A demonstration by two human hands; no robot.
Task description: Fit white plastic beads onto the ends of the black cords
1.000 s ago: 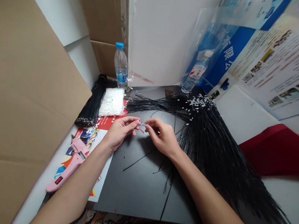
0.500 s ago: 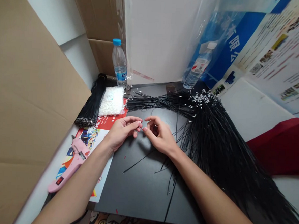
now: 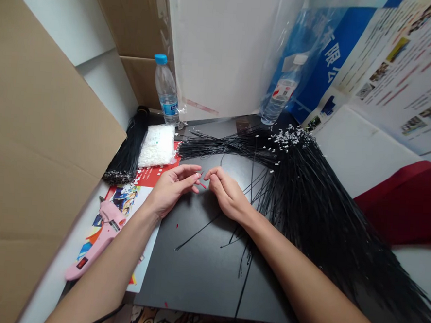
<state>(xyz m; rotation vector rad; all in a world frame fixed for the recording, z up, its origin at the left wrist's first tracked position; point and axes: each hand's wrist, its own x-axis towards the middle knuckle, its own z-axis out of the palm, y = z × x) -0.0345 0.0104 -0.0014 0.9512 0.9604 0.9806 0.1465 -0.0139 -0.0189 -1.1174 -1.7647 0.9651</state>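
My left hand (image 3: pixel 170 190) is closed in a pinch over the dark tabletop. Between its thumb and fingertips is a tiny white piece with red strands (image 3: pixel 203 185) sticking out to the right. A small gap away, my right hand (image 3: pixel 228 193) has its thumb and fingers drawn together. Whether anything sits inside those fingers is too small to make out. Long black cords with small white ends (image 3: pixel 308 196) lie in a big heap to the right of my right hand. Beyond both hands, another bundle of black cords (image 3: pixel 219 148) stretches across the table.
A pink glue gun (image 3: pixel 99 239) lies on a printed sheet (image 3: pixel 148 247) at left. Behind it are a bag of white pieces (image 3: pixel 158 146) and a tied black bundle (image 3: pixel 126 151). Two water bottles (image 3: pixel 167 93) (image 3: pixel 281 95) stand at the back. Cardboard (image 3: pixel 38 136) rises on the left.
My right hand's fingers have closed together and drawn slightly away from the piece in my left hand. The red strands now show more clearly. The whole view has shifted a little.
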